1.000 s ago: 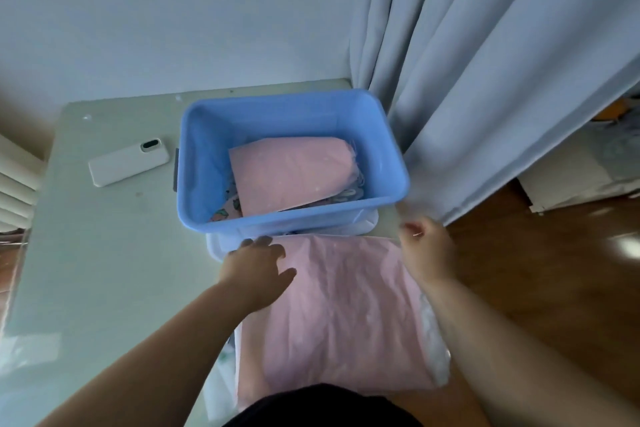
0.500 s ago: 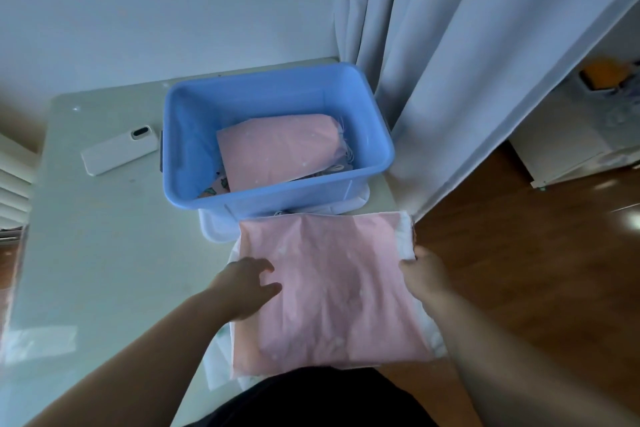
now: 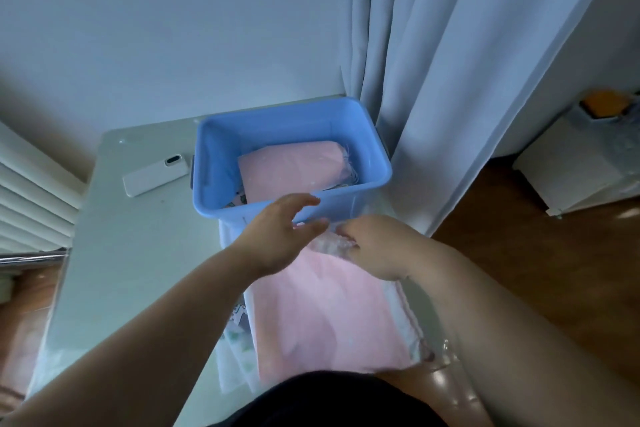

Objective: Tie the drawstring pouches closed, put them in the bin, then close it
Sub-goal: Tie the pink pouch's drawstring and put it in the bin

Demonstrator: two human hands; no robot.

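Right grip [image 3: 375, 248] pinches the pouch [image 3: 325, 319] at its top edge, mid-frame; left grip [image 3: 277, 236] hovers open beside the bin [image 3: 207, 180].

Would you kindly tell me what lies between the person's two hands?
In the head view, the bunched top edge of the pink pouch lies between the left hand and the right hand, which pinches it.
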